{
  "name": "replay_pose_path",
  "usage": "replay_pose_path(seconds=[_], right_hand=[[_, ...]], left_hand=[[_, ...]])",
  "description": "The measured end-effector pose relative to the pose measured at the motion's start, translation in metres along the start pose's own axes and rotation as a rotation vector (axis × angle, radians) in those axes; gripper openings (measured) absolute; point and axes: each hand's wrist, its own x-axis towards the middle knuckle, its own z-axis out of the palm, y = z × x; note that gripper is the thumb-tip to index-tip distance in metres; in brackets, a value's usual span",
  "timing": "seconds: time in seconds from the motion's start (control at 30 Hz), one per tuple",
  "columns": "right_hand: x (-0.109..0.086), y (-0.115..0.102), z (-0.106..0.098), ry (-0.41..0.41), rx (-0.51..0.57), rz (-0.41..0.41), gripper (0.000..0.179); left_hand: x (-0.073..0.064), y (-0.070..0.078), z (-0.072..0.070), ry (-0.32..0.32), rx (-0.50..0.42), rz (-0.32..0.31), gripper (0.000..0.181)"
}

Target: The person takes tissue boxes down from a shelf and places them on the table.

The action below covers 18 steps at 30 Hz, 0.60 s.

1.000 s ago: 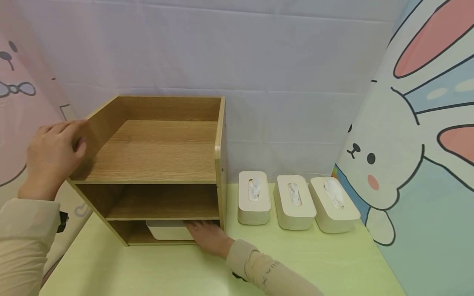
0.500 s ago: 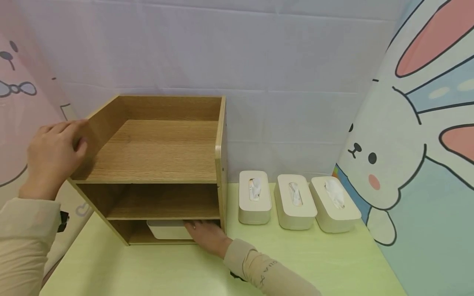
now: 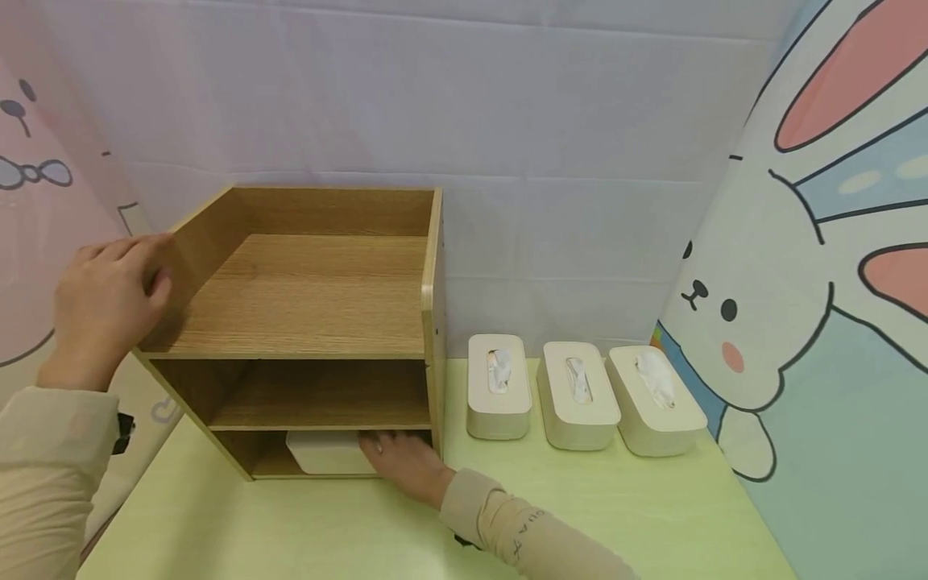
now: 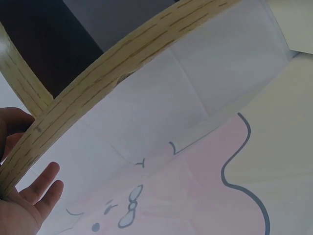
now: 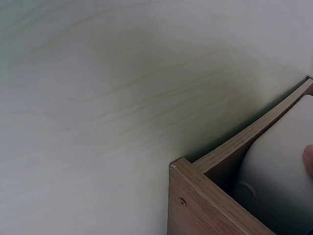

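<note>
A wooden shelf unit (image 3: pixel 312 298) stands on the pale green table. My left hand (image 3: pixel 109 300) grips the top of its left side panel; in the left wrist view the panel's edge (image 4: pixel 93 90) passes between thumb and fingers (image 4: pixel 45 185). Low on the right, my right hand (image 3: pixel 409 467) reaches into the bottom compartment and holds the right part of a cream tissue box (image 3: pixel 326 453), which lies crosswise at the compartment's front. The shelf above hides the box's top. In the right wrist view a fingertip (image 5: pixel 308 159) presses the box's rounded wall (image 5: pixel 276 152).
Three cream tissue boxes stand in a row right of the shelf unit: a left one (image 3: pixel 499 411), a middle one (image 3: pixel 578 431) and a right one (image 3: pixel 656 435). A white cloth backdrop (image 3: pixel 565 161) hangs behind, with a rabbit-print panel (image 3: pixel 761 346) at the right.
The tissue box in the bottom compartment has come slightly forward, toward the front edge. My right hand has barely shifted, and my left hand stays on the panel.
</note>
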Motion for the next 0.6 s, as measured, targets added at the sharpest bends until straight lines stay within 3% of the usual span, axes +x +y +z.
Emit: replay_pose_path(seconds=[0.2, 0.43, 0.6], right_hand=[[-0.004, 0.0, -0.003, 0.013, -0.042, -0.029, 0.055], [-0.011, -0.002, -0.006, 0.127, -0.105, -0.041, 0.056], [-0.017, -0.005, -0.011, 0.139, -0.119, -0.053, 0.052]], left_hand=[[0.0, 0.0, -0.001, -0.016, 0.013, -0.007, 0.038], [0.0, 0.001, -0.003, -0.015, 0.008, -0.005, 0.038], [0.0, 0.001, -0.003, -0.012, 0.003, -0.001, 0.038]])
